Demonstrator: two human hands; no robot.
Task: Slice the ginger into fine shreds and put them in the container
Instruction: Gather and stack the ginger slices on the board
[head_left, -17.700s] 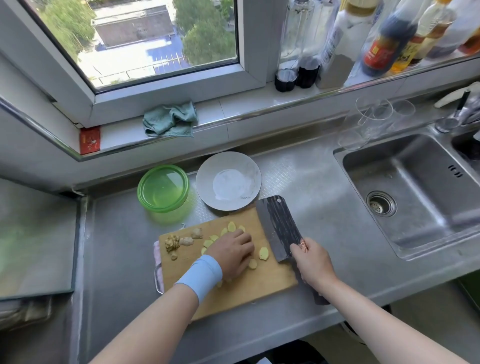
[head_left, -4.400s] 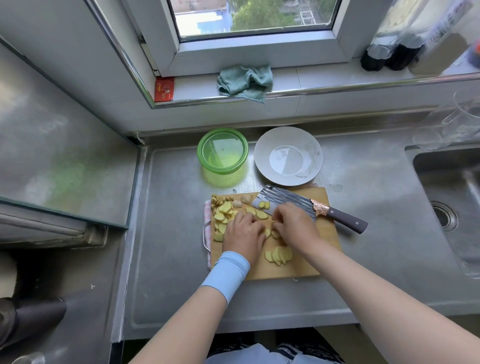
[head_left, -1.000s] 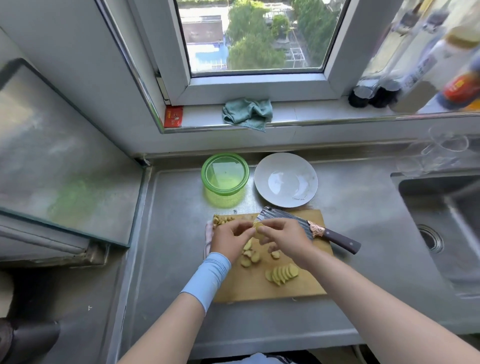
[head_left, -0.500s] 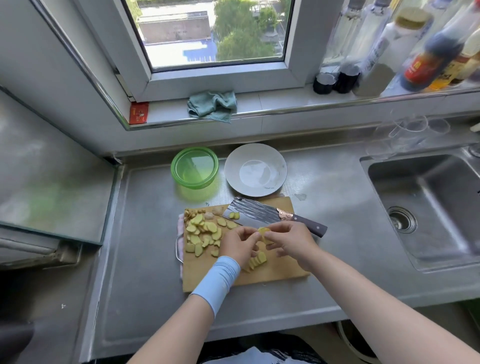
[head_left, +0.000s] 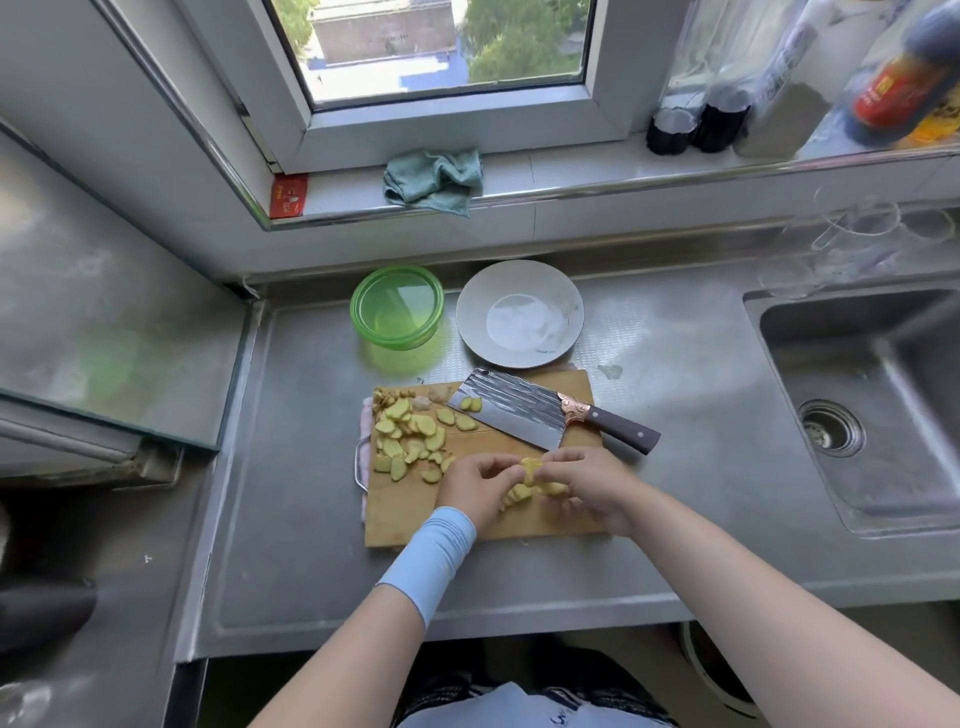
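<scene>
Yellow ginger slices (head_left: 410, 436) lie mostly loose on the cutting board (head_left: 405, 519); left grip (head_left: 475, 480) and right grip (head_left: 582, 480), a second ago up by that heap, now pinch one slice (head_left: 530, 466) together just above the fanned row (head_left: 519, 492), apparently stacking for shredding; cleaver (head_left: 511, 410) lies idle on the board, green container (head_left: 397, 306) holds no ginger yet

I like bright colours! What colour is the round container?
Green and see-through: the container shows best in the head view.
</scene>
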